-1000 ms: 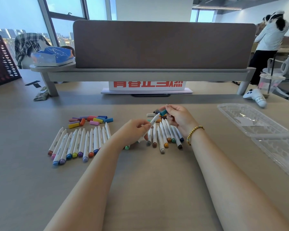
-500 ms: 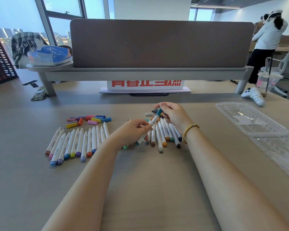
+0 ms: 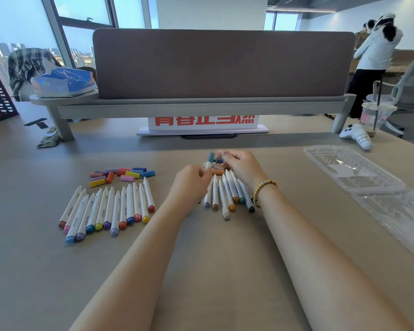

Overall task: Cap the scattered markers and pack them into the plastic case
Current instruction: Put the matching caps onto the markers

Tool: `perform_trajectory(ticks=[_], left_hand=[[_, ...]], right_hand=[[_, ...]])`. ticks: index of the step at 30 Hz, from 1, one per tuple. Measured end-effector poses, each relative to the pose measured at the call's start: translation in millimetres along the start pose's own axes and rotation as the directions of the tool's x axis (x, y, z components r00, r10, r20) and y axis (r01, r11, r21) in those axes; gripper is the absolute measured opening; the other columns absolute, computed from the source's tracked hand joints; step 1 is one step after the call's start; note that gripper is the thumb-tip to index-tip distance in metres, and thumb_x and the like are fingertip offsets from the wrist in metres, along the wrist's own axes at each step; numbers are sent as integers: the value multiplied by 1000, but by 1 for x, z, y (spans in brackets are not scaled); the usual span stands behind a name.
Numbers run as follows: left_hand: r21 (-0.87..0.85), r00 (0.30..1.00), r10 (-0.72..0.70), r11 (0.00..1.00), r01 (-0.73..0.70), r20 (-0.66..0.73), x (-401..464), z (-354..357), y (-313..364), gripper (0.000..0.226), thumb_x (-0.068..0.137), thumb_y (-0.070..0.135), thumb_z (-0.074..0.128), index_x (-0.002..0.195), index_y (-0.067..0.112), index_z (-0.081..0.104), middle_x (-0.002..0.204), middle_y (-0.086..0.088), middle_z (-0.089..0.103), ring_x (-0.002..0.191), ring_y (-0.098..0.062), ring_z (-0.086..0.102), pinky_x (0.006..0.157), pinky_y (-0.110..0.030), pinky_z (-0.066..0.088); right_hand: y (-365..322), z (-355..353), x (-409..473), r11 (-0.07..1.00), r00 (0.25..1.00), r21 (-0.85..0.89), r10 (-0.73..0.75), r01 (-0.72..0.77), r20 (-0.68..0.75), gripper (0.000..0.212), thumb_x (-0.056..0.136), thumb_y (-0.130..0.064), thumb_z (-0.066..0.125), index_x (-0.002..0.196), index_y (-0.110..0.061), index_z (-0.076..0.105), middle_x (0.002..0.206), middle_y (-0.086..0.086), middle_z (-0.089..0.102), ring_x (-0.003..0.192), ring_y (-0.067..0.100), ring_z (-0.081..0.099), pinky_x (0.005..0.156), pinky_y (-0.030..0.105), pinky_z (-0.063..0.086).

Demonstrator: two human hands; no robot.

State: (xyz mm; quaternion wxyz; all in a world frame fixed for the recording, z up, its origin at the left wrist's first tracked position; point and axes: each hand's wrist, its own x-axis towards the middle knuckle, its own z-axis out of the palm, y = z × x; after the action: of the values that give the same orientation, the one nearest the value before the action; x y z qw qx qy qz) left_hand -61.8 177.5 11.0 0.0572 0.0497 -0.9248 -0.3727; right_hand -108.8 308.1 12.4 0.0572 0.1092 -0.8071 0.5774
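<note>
Midway across the bench, the left hand curls round a marker while the right hand pinches a teal cap by its tip. Uncapped markers lie left, the open plastic case right.

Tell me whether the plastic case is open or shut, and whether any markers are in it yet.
Open and empty: the plastic case lies spread flat in two clear halves on the table, with no markers inside.
</note>
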Motion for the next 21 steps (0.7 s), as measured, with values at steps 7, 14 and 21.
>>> perform_trajectory(ticks=[7, 14, 21], left_hand=[[288, 996, -88, 955, 77, 26, -7, 2, -6, 34, 95, 14, 42, 127, 9, 32, 79, -6, 50, 59, -14, 46, 46, -22, 36], [436, 999, 24, 900, -7, -34, 5, 0, -4, 23, 96, 28, 47, 117, 19, 51, 118, -8, 45, 78, -19, 55, 69, -29, 49], [511, 987, -47, 859, -37, 151, 39, 11, 2, 25, 90, 32, 53, 102, 10, 59, 75, 0, 51, 71, -14, 50, 71, -25, 49]], right_hand=[[27, -23, 8, 994, 953, -107, -9, -25, -304, 33, 101, -18, 34, 114, -5, 62, 86, -2, 56, 84, 10, 50, 72, 17, 39], [39, -17, 24, 963, 975, -270, -60, 0, -213, 28, 99, -17, 42, 113, -8, 65, 113, 6, 64, 105, 18, 56, 86, 24, 43], [44, 6, 66, 787, 987, -611, -147, 83, -56, 27, 97, -17, 47, 117, -16, 65, 119, 10, 52, 113, 26, 47, 92, 32, 45]])
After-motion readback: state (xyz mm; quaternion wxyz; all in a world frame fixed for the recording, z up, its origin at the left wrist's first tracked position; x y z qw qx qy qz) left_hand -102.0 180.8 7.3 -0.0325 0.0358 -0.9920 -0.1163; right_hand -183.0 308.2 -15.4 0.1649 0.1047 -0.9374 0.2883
